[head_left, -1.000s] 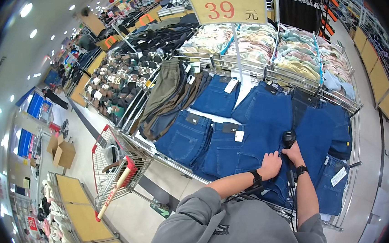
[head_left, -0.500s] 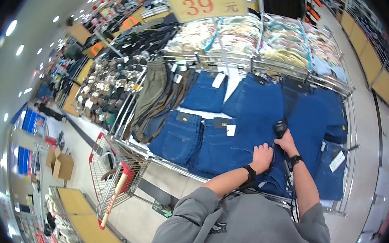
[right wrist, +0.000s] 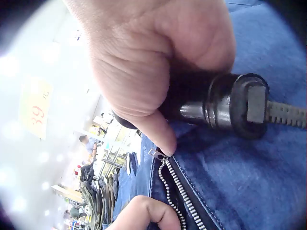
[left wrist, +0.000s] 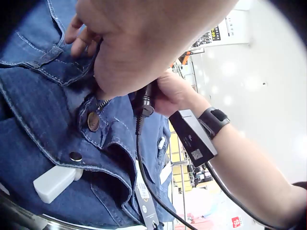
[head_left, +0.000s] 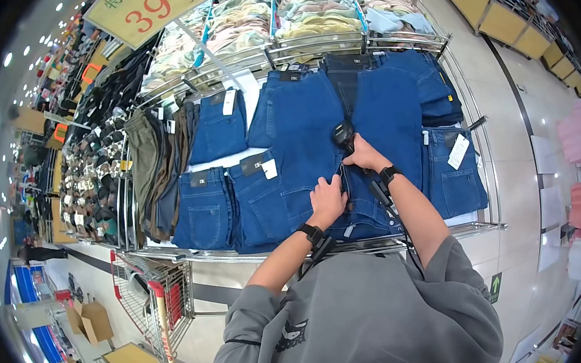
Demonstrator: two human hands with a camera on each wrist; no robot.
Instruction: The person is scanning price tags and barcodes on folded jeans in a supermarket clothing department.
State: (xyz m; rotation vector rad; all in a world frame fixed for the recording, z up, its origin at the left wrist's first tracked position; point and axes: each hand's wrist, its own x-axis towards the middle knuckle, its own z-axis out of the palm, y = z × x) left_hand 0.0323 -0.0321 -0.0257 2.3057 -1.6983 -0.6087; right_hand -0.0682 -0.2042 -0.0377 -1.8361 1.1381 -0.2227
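Blue jeans [head_left: 306, 119] lie spread on the rack, their fly undone. In the right wrist view the metal zipper [right wrist: 184, 194] is parted below its pull tab [right wrist: 155, 153]. My right hand [head_left: 369, 155] grips a black corded handheld device [head_left: 344, 135]; its thumb tip touches the fabric beside the pull tab. My left hand [head_left: 328, 200] lies on the jeans at the fly, fingers bent around the denim edge. The left wrist view shows a brass button [left wrist: 93, 121] below that hand and a white security tag [left wrist: 55, 184] on the denim.
Folded jeans [head_left: 200, 209] flank the spread pair. Metal rails [head_left: 480, 166] edge the rack. Brown and olive trousers [head_left: 144, 165] lie left, a yellow price sign [head_left: 148, 15] stands above, and a shopping cart [head_left: 156, 294] is at the lower left.
The head view has turned, so the rack and the price sign appear further left. Both hands remain at the fly, the right still holding the black device.
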